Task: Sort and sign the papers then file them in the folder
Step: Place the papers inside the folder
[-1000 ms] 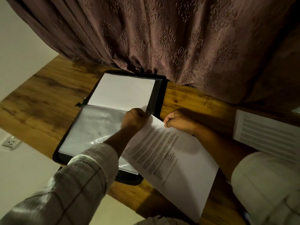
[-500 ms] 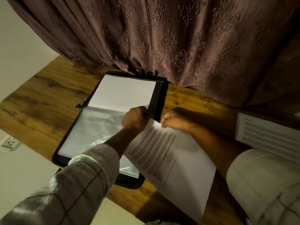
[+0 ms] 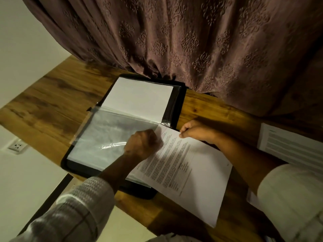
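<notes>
A black folder (image 3: 180, 95) lies open on the wooden table (image 3: 52, 105). Its far half holds a blank white sheet (image 3: 138, 100). Its near half shows a clear plastic sleeve (image 3: 104, 137). A printed paper (image 3: 192, 175) lies slanted over the folder's right edge. My left hand (image 3: 141, 145) is closed at the sleeve's right edge, where the paper's upper left corner meets it. My right hand (image 3: 195, 131) pinches the paper's top edge. Whether the paper's edge is inside the sleeve is hidden by my left hand.
A stack of printed papers (image 3: 290, 145) lies at the table's right. A patterned curtain (image 3: 174, 41) hangs against the table's far edge, touching the folder. A wall socket (image 3: 16, 145) sits below the table's left side. The table's near edge runs under my forearms.
Both hands have shifted a little to the left with the paper, bringing its top corner closer over the sleeve. The folder has stayed in place.
</notes>
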